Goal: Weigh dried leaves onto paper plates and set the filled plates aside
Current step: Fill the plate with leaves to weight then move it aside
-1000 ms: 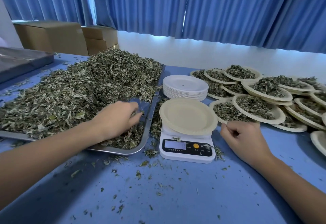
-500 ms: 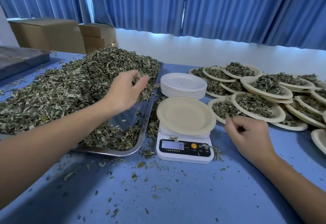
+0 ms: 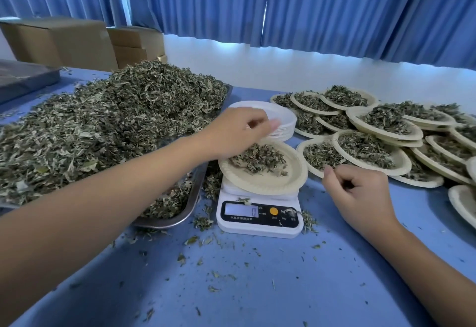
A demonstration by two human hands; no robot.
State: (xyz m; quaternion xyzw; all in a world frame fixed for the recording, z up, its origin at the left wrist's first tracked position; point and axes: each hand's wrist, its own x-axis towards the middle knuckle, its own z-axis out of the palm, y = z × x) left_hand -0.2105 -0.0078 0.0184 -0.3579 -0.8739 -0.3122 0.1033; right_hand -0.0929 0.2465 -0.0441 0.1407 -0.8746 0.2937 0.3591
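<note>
Loosely spread fingers are seen on the left hand (image 3: 239, 133), which is held just above the paper plate (image 3: 283, 180) on the scale (image 3: 257, 226). Nothing is seen gripped in it, though its fingertips are blurred. A small heap of dried leaves (image 3: 257, 158) is spread on the left part of that plate, directly under the hand.

The right hand (image 3: 358, 192) is rested on the blue table (image 3: 257, 288) just right of the scale, its fingers curled in toward the palm with nothing seen between them. The scale's display is lit.

A metal tray (image 3: 180, 217) heaped with a large pile of leaves (image 3: 116, 120) is set left of the scale, and a stack of empty white plates (image 3: 283, 123) is placed behind it. Filled plates (image 3: 371, 149) are overlapped in a group at the right. Leaf crumbs are scattered over the table. Cardboard boxes (image 3: 64, 43) are stacked at the far left before blue curtains (image 3: 334, 4).
</note>
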